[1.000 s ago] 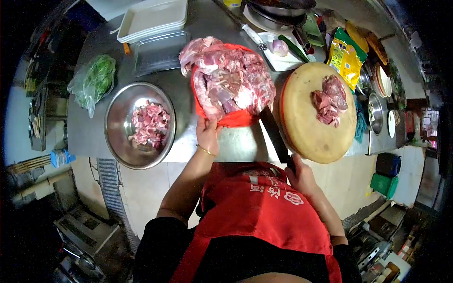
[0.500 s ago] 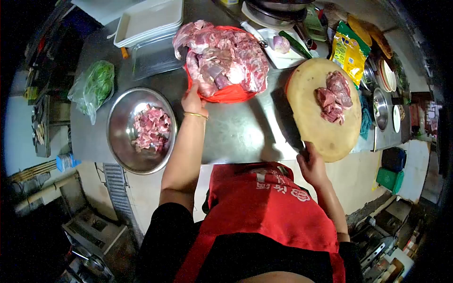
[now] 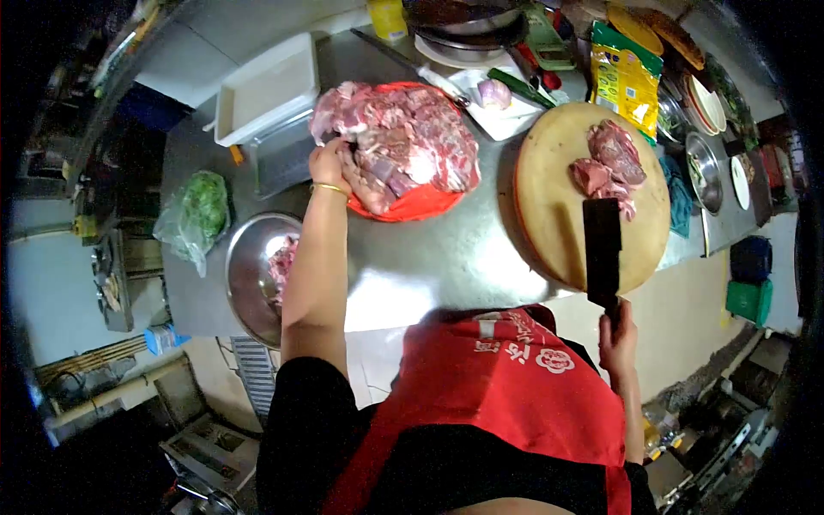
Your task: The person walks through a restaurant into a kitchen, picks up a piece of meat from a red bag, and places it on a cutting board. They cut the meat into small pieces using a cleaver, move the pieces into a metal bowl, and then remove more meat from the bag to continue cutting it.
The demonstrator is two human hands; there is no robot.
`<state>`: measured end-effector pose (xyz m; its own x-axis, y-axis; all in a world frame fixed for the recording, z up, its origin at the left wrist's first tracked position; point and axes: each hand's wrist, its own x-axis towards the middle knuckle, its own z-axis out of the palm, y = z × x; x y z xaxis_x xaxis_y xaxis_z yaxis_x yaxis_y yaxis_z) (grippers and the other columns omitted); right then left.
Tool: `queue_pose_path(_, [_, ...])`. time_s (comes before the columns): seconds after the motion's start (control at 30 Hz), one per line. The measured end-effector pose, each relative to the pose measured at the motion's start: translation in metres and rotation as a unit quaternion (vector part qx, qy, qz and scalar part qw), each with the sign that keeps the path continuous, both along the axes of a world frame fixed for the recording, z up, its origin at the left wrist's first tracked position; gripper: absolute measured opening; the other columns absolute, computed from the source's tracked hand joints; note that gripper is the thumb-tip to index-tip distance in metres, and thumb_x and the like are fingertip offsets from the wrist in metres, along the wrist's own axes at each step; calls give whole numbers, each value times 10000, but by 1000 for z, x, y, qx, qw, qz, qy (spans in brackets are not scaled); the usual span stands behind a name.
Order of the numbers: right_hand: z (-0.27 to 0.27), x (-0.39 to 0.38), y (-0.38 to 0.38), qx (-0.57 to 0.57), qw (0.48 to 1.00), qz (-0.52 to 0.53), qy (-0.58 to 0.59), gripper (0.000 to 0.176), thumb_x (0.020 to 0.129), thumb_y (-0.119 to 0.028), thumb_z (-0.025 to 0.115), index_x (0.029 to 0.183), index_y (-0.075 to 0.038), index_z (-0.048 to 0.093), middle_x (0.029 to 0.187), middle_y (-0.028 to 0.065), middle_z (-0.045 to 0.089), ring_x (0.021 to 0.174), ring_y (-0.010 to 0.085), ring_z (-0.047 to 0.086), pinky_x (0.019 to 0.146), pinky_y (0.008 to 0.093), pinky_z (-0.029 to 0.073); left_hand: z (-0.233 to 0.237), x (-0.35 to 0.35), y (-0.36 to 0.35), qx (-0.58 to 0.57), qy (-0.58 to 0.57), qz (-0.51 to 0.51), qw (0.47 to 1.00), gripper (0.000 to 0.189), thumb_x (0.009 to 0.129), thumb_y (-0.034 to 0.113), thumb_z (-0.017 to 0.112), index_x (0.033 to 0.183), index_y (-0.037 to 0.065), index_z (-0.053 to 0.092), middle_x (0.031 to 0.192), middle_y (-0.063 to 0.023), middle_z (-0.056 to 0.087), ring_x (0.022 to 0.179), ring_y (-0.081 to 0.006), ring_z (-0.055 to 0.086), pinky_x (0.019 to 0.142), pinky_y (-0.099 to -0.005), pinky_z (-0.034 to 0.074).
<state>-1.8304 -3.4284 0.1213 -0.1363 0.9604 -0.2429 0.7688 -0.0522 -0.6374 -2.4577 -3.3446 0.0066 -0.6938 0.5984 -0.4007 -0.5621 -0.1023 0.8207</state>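
Observation:
A large piece of raw meat (image 3: 421, 142) lies on a red plastic sheet or plate (image 3: 421, 204) on the metal table. My left hand (image 3: 329, 166), with a gold bangle at the wrist, is closed on the meat's left edge; its fingertips are partly hidden. In my right hand (image 3: 620, 339) is the handle of a cleaver (image 3: 602, 249). Its dark blade stands over the near part of the round chopping board (image 3: 549, 184), the tip close to smaller raw meat pieces (image 3: 611, 163). Cut meat (image 3: 281, 268) sits in a steel bowl (image 3: 245, 266), partly behind my left forearm.
White trays (image 3: 266, 90) and a bag of greens (image 3: 197, 215) are at the left. Behind the meat lie a knife (image 3: 442, 83) and a white tray (image 3: 506, 127) with an onion (image 3: 494, 94). A yellow-green packet (image 3: 625, 81) stands behind the board.
A cleaver now shows in my right hand, its blade over the board. My left hand has moved from the red plastic's near edge to the meat's left side. The view has shifted.

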Motion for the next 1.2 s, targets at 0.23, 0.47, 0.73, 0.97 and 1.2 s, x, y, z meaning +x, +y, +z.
queue_pose_path(0.23, [13, -14, -2, 58, 997, 21, 46, 309, 910, -23, 535, 1218, -13, 517, 798, 124, 588, 658, 168, 536, 641, 306, 471, 12, -56, 45, -117, 271, 80, 952, 682, 871, 250, 655, 1394, -116, 417, 1296, -219, 568, 1080, -277, 601, 931, -386, 484])
queue_pose_path(0.47, [23, -47, 12, 145, 932, 189, -273, 498, 833, -116, 673, 1321, -154, 584, 896, 117, 618, 719, 315, 632, 647, 405, 521, 31, -99, 61, -282, 221, -231, 904, 867, 755, 513, 725, 1264, -165, 545, 1240, -208, 621, 1073, -267, 628, 914, -378, 495])
queue_pose_path(0.73, [8, -75, 69, 146, 929, 222, -259, 564, 761, -100, 710, 1313, -120, 594, 1016, 118, 621, 959, 326, 566, 830, 437, 480, 51, -90, 53, -150, 279, -300, 900, 590, 739, 311, 776, 1175, -24, 564, 1037, -124, 642, 949, -220, 612, 821, -340, 500])
queue_pose_path(0.97, [55, -190, 134, 272, 905, 285, -158, 609, 689, -174, 798, 1258, -96, 594, 1236, 167, 559, 1152, 376, 514, 972, 460, 436, 94, -21, 24, 49, 369, -341, 863, 292, 823, 168, 680, 1024, 63, 495, 913, -6, 533, 879, -85, 524, 757, -270, 455])
queue_pose_path(1.2, [72, -368, 175, 327, 821, 467, 19, 886, 609, -287, 867, 1395, -142, 485, 1498, 121, 392, 1356, 370, 391, 1105, 487, 345, 96, 50, -13, 102, 561, -305, 763, 544, 718, 64, 681, 1215, 23, 465, 1265, -162, 486, 1231, -280, 477, 1068, -379, 360])
